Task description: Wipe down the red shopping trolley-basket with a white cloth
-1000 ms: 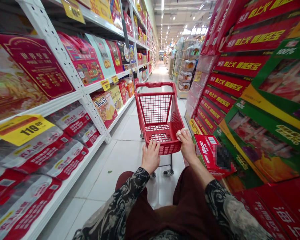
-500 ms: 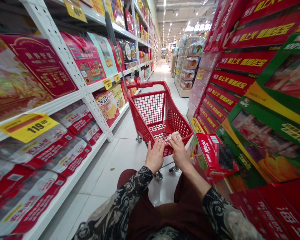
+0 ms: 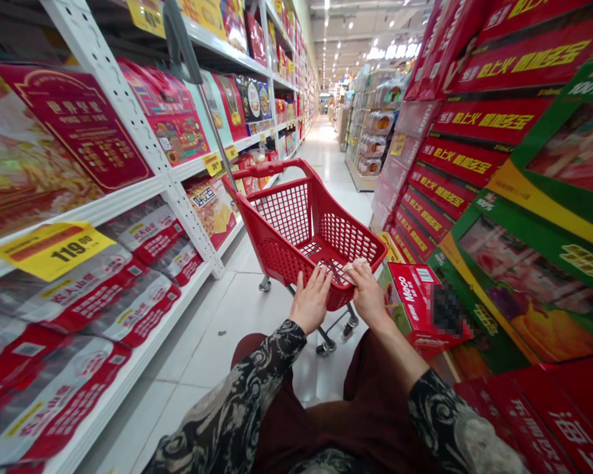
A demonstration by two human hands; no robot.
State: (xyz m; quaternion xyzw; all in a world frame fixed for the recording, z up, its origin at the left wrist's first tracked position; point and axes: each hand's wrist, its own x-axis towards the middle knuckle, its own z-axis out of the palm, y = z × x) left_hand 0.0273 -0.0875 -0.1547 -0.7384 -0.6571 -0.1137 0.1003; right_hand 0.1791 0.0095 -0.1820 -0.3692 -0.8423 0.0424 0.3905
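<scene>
A small red plastic shopping trolley [image 3: 301,227] stands on the aisle floor just ahead of the person, its moulded mesh basket empty but for a few dark marks on the base that are too small to tell. Its far end points towards the left-hand shelves, and a slim grey pole [image 3: 200,99] rises from it, leaning up past the shelving. The pole could catch on a shelf edge or hanging tag if the trolley swings further left.

The left hand [image 3: 311,301] lies on the near rim with its fingers [image 3: 321,276] extended over the plastic. The right hand [image 3: 368,294] sits on the same rim, its fingers curled around a pale crumpled wad [image 3: 356,265], perhaps tissue. How firmly either hand grips cannot be told. That wad could slip into the basket if the loose hold gives.

Small grey casters [image 3: 326,347] carry the light frame over glossy white floor tiles [image 3: 227,329], so a slight uneven push could easily turn it. A white perforated steel shelf upright [image 3: 143,138] stands to the left, a hard edge for the basket corner to clip. To the right, a red Meco carton [image 3: 410,296] sits low at the aisle edge, close to the right hand and the basket's near corner, and could snag either one.
</scene>
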